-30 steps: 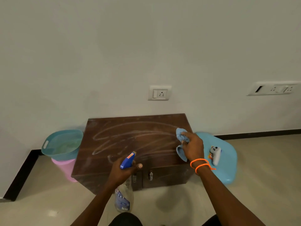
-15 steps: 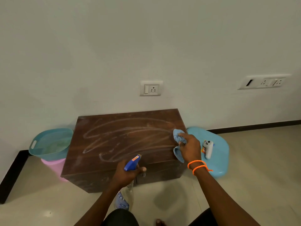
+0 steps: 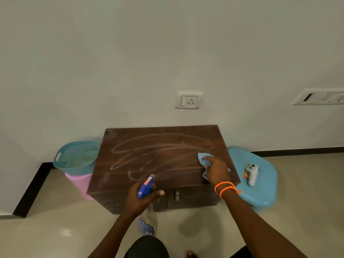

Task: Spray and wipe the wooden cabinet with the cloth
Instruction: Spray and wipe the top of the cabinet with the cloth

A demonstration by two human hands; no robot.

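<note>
A low dark wooden cabinet (image 3: 149, 146) stands against the wall, its top streaked with pale wet swirls. My right hand (image 3: 216, 170) presses a crumpled light blue cloth (image 3: 202, 158) onto the right side of the top. My left hand (image 3: 141, 197) grips a clear spray bottle with a blue trigger head (image 3: 146, 187), held in front of the cabinet's front edge with the nozzle pointing at the top. The bottle's body hangs below my hand, partly hidden.
A teal basin (image 3: 74, 157) sits on a pink bucket (image 3: 81, 183) left of the cabinet. A light blue plastic stool (image 3: 264, 192) on the right carries a small white controller-like object (image 3: 251, 173). Wall sockets (image 3: 189, 100) are above. Tiled floor lies in front.
My right hand has slid the cloth slightly leftward on the cabinet top. The left hand keeps the bottle near the front edge. My head view has shifted a little.
</note>
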